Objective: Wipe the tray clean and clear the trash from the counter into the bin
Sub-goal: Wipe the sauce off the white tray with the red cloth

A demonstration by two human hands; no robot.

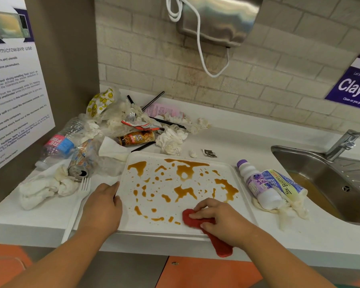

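A white tray [197, 230] lies on the counter, splashed with brown sauce stains. My left hand [103, 206] holds its left rim, thumb over the edge. My right hand [218, 218] grips a red cloth [214, 235] and presses it on the tray's front right corner; the cloth's tail hangs over the counter edge. Trash is piled behind and to the left of the tray: crumpled tissues [170, 140], a plastic water bottle [58, 144], a crushed can [79, 170], a brown can [136, 138], black straws and wrappers. The bin is not in view.
A white plastic fork [82, 194] lies left of the tray. A white drink bottle [258, 186] and wrappers lie right of it, beside a steel sink [330, 183] with a tap. A towel dispenser hangs on the tiled wall.
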